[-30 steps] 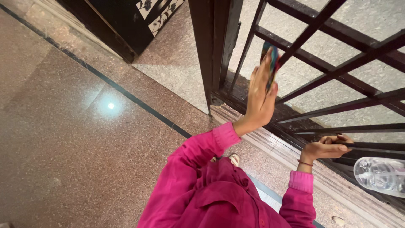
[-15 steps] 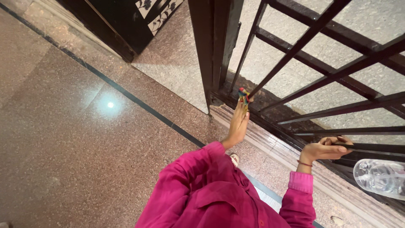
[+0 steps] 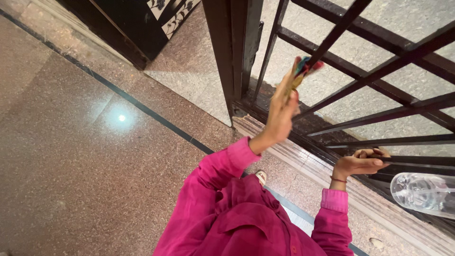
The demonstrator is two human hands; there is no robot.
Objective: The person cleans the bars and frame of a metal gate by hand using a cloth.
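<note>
Open granite floor point(image 3: 85, 156) spreads wide to the left; the dark metal gate point(image 3: 379, 71) hems in the right; left hand point(image 3: 282, 111) is raised at the bars, fingers pressed around a colourful bunch point(image 3: 305, 66) at its fingertips; right hand point(image 3: 362, 162) is curled around a lower bar, clear plastic bottle point(image 3: 424, 194) just beside it.

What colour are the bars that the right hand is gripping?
The bars are dark brown, almost black; the head view shows this.

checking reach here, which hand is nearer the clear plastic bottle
Right. The right hand grips a gate bar just beside the bottle; the left hand is raised farther away, holding a colourful cloth.
</note>
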